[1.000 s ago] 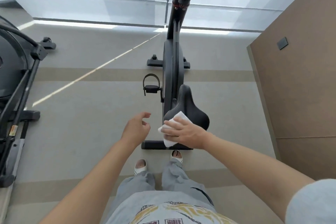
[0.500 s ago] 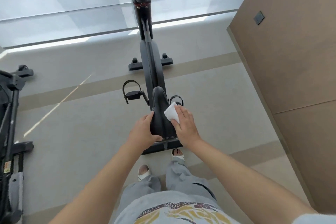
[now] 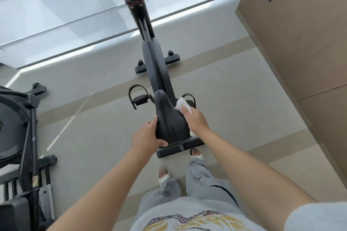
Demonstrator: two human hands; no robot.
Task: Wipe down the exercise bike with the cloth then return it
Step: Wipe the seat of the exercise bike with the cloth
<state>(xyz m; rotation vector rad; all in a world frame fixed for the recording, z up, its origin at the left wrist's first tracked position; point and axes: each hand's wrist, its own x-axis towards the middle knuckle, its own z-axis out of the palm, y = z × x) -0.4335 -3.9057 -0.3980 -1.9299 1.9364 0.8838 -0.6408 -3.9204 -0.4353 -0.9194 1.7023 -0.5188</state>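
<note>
While my left hand [image 3: 145, 137] grips the saddle [image 3: 170, 122], my right hand [image 3: 196, 120] presses the white cloth [image 3: 181, 105] against its right side; grey floor [image 3: 216, 88], tan wall [image 3: 300, 43].

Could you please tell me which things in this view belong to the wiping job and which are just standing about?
In the job: exercise bike, its saddle, white cloth, left hand, right hand.

Standing about: other exercise machine, wall panel.
</note>
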